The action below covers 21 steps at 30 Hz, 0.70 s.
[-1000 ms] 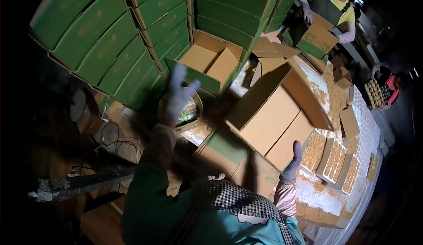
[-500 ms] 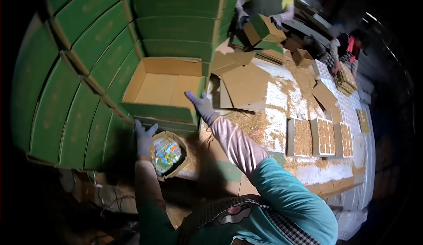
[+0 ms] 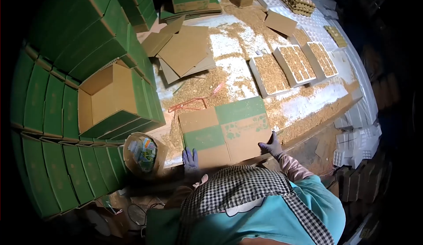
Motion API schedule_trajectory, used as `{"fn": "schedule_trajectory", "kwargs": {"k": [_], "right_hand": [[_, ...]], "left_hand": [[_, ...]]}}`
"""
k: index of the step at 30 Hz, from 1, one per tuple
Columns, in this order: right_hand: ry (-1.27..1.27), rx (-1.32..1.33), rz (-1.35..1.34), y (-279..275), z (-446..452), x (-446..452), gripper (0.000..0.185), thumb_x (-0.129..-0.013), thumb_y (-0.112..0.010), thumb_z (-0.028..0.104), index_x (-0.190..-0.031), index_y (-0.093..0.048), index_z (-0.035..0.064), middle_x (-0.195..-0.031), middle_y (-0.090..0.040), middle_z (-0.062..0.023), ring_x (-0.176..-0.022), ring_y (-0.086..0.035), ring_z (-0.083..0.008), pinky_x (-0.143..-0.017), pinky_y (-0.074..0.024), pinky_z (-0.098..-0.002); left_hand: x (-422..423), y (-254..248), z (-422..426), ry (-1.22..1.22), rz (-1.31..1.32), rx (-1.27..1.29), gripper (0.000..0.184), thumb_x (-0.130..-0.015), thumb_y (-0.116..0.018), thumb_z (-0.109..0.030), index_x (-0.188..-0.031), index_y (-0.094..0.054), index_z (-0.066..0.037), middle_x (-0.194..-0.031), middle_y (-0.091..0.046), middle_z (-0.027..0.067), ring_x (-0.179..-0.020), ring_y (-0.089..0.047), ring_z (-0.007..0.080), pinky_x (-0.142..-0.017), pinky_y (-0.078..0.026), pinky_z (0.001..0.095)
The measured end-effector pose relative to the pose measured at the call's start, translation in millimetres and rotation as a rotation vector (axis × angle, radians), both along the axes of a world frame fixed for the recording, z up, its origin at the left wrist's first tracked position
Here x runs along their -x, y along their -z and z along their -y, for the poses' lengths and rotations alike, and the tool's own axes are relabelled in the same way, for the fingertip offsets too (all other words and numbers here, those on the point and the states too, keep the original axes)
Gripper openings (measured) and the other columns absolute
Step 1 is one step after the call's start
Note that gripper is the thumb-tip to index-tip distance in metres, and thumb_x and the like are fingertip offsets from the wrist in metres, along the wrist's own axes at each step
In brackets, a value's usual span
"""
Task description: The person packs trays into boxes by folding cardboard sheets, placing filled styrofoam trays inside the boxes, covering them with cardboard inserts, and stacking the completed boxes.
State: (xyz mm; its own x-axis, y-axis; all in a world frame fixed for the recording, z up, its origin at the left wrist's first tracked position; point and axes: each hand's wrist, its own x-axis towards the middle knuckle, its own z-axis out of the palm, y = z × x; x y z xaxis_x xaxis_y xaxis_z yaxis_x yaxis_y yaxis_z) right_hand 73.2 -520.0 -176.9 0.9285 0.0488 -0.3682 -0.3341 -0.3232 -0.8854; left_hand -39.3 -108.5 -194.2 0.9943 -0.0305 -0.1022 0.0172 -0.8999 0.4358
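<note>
In front of me on the table lies a green-and-brown cardboard carton (image 3: 222, 132) with its checked, paw-printed face up. I cannot tell whether it is folded flat. My left hand (image 3: 190, 160), in a purple-grey glove, rests at its near left corner with fingers stretched out. At the near right corner my right hand (image 3: 272, 146) touches the edge, thumb and fingers spread. Neither hand is closed around anything I can see. To the left, an open-topped green box (image 3: 112, 102) stands tilted in view beside the stacks, touched by neither hand.
Green boxes (image 3: 39, 165) are stacked high on the left. A bin (image 3: 161, 154) holds colourful packets. Loose cardboard sheets (image 3: 187, 47), a red wire-like frame (image 3: 189, 104) and husk-filled trays (image 3: 269, 75) lie on the table. Egg trays (image 3: 297, 0) stand near another person at the back.
Both hands have left the open green box and moved right to the carton's near corners. My view has turned right and down, and the open box now sits farther left.
</note>
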Motion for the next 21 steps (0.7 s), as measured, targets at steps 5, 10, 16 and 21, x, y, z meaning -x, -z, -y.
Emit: {"fn": "schedule_trajectory", "kwargs": {"k": [5, 10, 16, 21], "right_hand": [[-0.338, 0.627, 0.543, -69, 10, -29, 0.114, -0.058, -0.087, 0.051, -0.140, -0.033, -0.0083, -0.131, -0.050, -0.0279, -0.123, -0.049, -0.0397, -0.104, -0.0408, -0.0414], [-0.216, 0.246, 0.534, -160, 14, -73, 0.087, -0.062, -0.086, 0.045, -0.126, -0.050, -0.0011, -0.130, -0.051, -0.0205, -0.123, -0.047, -0.0387, -0.103, -0.0403, -0.0442], [-0.641, -0.233, 0.624, -264, -13, -149, 0.050, -0.077, -0.075, 0.023, -0.121, -0.058, 0.0055, -0.119, -0.055, -0.0143, -0.115, -0.051, -0.0275, -0.102, -0.0378, -0.0345], [-0.271, -0.329, 0.488, -160, -62, -234, 0.086, -0.084, -0.069, 0.043, -0.137, -0.034, -0.0143, -0.138, -0.043, -0.0297, -0.130, -0.042, -0.0334, -0.109, -0.0330, -0.0365]], "left_hand": [[-12, -52, -8, 0.006, -0.018, 0.286, 0.093, -0.079, -0.070, -0.035, -0.148, -0.020, 0.002, -0.153, -0.009, 0.0314, -0.141, -0.007, 0.0499, -0.116, -0.013, 0.0533], [-22, -185, 26, -0.267, -0.076, 0.570, 0.074, -0.089, -0.062, -0.022, -0.146, -0.024, 0.004, -0.144, -0.031, 0.0236, -0.132, -0.033, 0.0317, -0.110, -0.027, 0.0413], [-63, -243, 25, -0.134, -0.272, 0.327, 0.056, -0.097, -0.046, -0.011, -0.148, -0.027, 0.000, -0.145, -0.040, 0.0160, -0.130, -0.041, 0.0257, -0.108, -0.035, 0.0370], [-129, -200, 64, -0.060, 0.009, 0.544, 0.060, -0.098, -0.044, -0.020, -0.151, -0.022, -0.003, -0.158, -0.015, 0.0205, -0.147, -0.008, 0.0364, -0.118, -0.016, 0.0476]]}}
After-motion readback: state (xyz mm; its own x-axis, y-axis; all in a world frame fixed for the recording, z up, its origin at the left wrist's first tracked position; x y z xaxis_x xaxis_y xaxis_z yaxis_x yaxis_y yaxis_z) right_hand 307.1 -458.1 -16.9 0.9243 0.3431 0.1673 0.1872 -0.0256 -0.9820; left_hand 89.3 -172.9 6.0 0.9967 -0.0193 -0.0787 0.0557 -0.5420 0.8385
